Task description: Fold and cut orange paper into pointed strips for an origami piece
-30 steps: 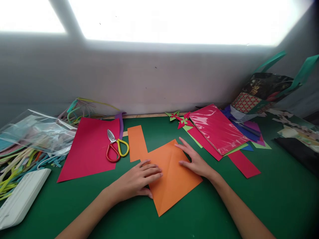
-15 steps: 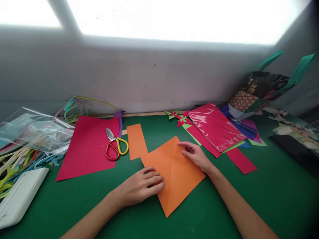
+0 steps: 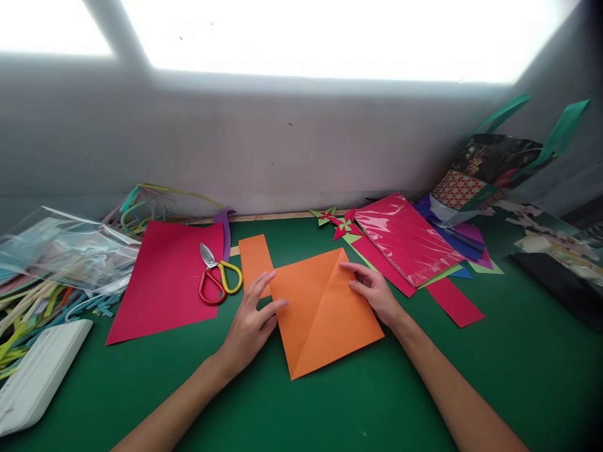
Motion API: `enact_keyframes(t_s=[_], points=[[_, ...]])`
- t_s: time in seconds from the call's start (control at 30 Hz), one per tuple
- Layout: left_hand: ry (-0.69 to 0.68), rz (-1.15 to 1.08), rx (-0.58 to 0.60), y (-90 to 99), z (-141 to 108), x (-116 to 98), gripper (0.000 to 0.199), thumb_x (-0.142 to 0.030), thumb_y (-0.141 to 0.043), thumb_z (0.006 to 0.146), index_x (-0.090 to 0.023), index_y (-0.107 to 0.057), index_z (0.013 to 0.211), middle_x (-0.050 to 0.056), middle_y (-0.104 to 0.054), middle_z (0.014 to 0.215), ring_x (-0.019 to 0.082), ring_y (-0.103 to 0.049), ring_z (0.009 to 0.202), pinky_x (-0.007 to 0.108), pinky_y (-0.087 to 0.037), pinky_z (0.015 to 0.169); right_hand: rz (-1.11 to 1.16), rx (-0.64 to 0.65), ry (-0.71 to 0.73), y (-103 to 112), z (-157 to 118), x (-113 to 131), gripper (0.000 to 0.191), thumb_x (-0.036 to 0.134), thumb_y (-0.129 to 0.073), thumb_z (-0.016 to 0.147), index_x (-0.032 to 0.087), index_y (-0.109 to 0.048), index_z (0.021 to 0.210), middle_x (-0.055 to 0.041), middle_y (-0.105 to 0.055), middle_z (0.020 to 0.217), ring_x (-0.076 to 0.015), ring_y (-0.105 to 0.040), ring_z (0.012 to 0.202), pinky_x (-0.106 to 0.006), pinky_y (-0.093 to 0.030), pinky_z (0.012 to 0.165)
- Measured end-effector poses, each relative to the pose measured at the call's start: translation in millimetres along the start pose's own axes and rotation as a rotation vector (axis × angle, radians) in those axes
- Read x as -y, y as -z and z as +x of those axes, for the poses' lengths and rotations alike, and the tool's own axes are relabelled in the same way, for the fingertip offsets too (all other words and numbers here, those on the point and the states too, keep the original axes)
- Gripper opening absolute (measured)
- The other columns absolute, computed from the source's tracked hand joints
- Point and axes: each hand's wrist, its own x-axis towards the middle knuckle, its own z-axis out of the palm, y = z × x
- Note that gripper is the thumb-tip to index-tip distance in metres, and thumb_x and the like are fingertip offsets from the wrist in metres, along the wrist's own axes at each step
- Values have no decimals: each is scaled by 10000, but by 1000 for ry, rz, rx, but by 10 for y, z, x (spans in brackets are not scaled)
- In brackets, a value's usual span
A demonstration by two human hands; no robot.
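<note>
Green table (image 3: 264, 417): right hand (image 3: 377, 295) pinches orange sheet (image 3: 325, 314); left hand (image 3: 249, 323) wide open.

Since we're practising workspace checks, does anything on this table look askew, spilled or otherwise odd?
Yes: at the far left, the thin multicoloured strips lie in a tangled heap, and a clear plastic sleeve sprawls across them, rumpled rather than flat.

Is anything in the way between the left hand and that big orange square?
Nothing visible: the left hand is at the orange square, one fingertip over its near-left edge. The scissors lie farther left, outside that path.
</note>
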Motion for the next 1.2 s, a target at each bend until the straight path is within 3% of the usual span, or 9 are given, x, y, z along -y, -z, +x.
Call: enact_keyframes(t_s=[0.2, 0.47, 0.53, 0.6, 0.67, 0.73, 0.87, 1.03, 1.2], points=[[160, -152, 40, 30, 47, 51, 242, -138, -566, 1014, -247, -765, 930, 38, -372, 1676, 357, -287, 1583, 625, -389, 1223, 90, -96, -45, -53, 7, -49, 381, 453, -805, 858, 276, -783, 1194, -79, -760, 1231, -287, -712, 1094, -368, -594, 865], [320, -374, 11, 1, 15, 174, 196, -242, -605, 1005, -259, -787, 935, 12, -325, 1696, 341, -298, 1585, 588, -304, 1290, -57, -186, 6, -65, 60, -139, 356, 489, -857, 805, 231, -790, 1042, -77, -769, 1042, -236, -695, 898, -325, -553, 746], [379, -416, 5, -10, 18, 179, 174, -298, -643, 997, -289, -775, 1110, 8, -258, 1730, 344, -287, 1592, 566, -294, 1299, -4, -196, -13, -76, 55, -138, 372, 493, -865, 796, 233, -785, 1050, -72, -767, 1003, -231, -695, 865, -322, -553, 721], [452, -522, -6, -33, 21, 182, 472, -346, -675, 986, -360, -595, 1450, 30, -212, 1751, 336, -306, 1587, 536, -356, 1274, 68, -238, -24, -91, 49, -133, 394, 494, -883, 775, 237, -778, 1054, -69, -767, 981, -233, -699, 856, -327, -561, 717], [511, -683, -3, -64, 13, 191, 766, -364, -674, 991, -412, -278, 1646, 72, -217, 1750, 310, -453, 1505, 486, -480, 1191, 130, -290, -22, -109, 46, -129, 422, 493, -901, 753, 239, -773, 1065, -73, -771, 996, -241, -706, 870, -338, -572, 733], [540, -810, 40, -91, -6, 202, 814, -357, -630, 1019, -429, -149, 1672, 111, -299, 1715, 243, -664, 1252, 419, -596, 1037, 164, -320, -24, -125, 45, -127, 447, 494, -909, 741, 241, -769, 1082, -78, -776, 1005, -248, -713, 876, -346, -577, 737], [497, -722, 192, -84, -45, 191, 584, -316, -549, 1052, -361, -386, 1611, 104, -622, 1421, 153, -691, 870, 330, -620, 822, 150, -336, -34, -136, 45, -111, 478, 514, -910, 730, 239, -770, 1096, -83, -781, 1003, -256, -720, 874, -351, -575, 725], [313, -493, 196, 4, -3, 109, 276, -254, -515, 1056, -267, -702, 1258, 79, -711, 1194, 201, -681, 1019, 319, -567, 896, 117, -300, -54, -126, 32, -76, 508, 547, -892, 736, 230, -773, 1114, -103, -790, 1076, -281, -734, 911, -375, -589, 746], [259, -460, 157, 38, 47, 105, 217, -226, -523, 1049, -234, -740, 1038, 77, -730, 1092, 207, -701, 1028, 297, -565, 865, 116, -220, -46, -86, 32, -98, 475, 474, -854, 797, 237, -766, 1200, -102, -787, 1157, -285, -738, 976, -369, -602, 779]])
